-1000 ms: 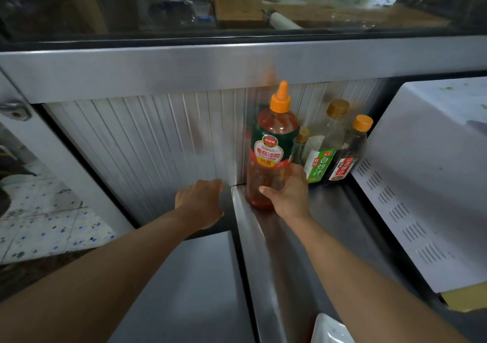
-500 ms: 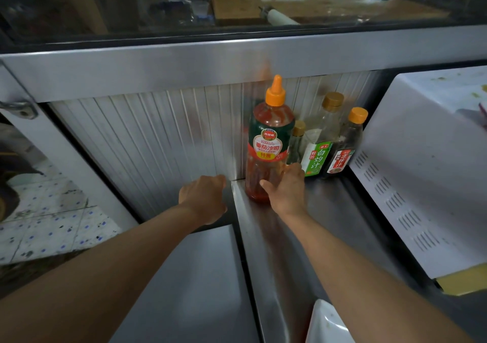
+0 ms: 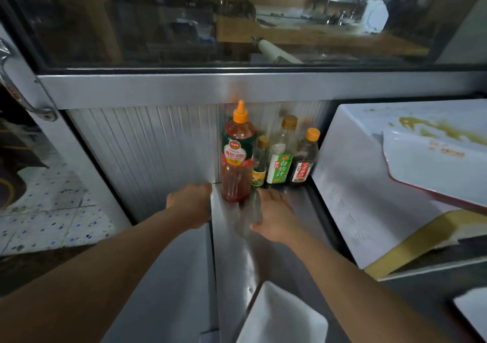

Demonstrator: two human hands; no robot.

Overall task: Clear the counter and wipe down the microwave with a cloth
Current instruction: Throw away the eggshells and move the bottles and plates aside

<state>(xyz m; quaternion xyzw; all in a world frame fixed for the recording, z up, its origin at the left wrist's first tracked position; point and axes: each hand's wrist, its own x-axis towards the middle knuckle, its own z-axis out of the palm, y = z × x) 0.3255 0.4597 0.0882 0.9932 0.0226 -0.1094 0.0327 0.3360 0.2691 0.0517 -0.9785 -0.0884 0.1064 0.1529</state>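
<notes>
A tall red sauce bottle (image 3: 236, 158) with an orange nozzle stands upright in the back corner of the steel counter (image 3: 266, 258). Beside it stand three smaller bottles: a small green one (image 3: 260, 162), a clear one with a green label (image 3: 281, 155) and a dark one with an orange cap (image 3: 304, 158). My right hand (image 3: 275, 216) hovers just in front of the red bottle, fingers relaxed, holding nothing. My left hand (image 3: 192, 203) rests curled on the counter's left edge. The white microwave (image 3: 369, 184) sits to the right, its top stained yellow-green.
A white tray-like object (image 3: 434, 163) lies on the microwave top. A yellow sponge or pad (image 3: 421, 240) sticks out under the microwave. A white dish (image 3: 282, 319) sits at the counter's front. A ribbed metal wall (image 3: 147, 153) backs the counter; tiled floor (image 3: 47, 211) lies left.
My right hand has let go of the red sauce bottle and drawn back toward me. The bottle now stands free in the corner. My left hand stays on the edge.
</notes>
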